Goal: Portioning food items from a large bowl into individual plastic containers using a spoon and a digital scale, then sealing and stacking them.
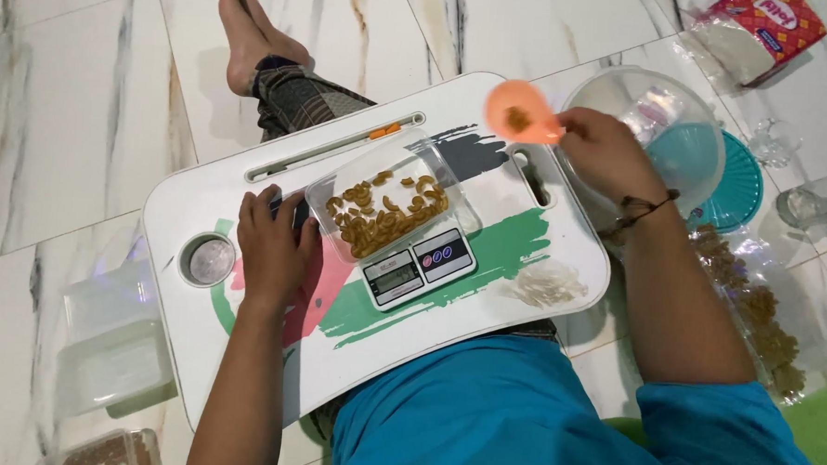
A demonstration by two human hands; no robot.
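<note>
A white lap table (248, 197) with green and red painted strokes fills the middle of the view, resting over the person's legs on the pale marble floor (76, 88). To the far right sits a large clear plastic bowl (624, 93) partly over a teal lid (745, 187), and along the right edge a clear bag of brown snack pieces (763, 322) lies on the floor. On the table's centre stands a small digital kitchen scale (417, 265), and on it a clear square container (387, 199) partly filled with the same brown pieces. The left hand (273, 250) lies flat beside the container's left wall, fingers spread loosely, steadying it rather than gripping. The right hand (603, 152) is closed around the handle of an orange scoop (519, 112), held in the air to the far right of the container, with a few pieces in its bowl. This looks like the portioning step, filling the container to a weight. The next move would seem to call for bringing the scoop over the open container and tipping gently, with an eye on the display so the amount is not overshot.
</note>
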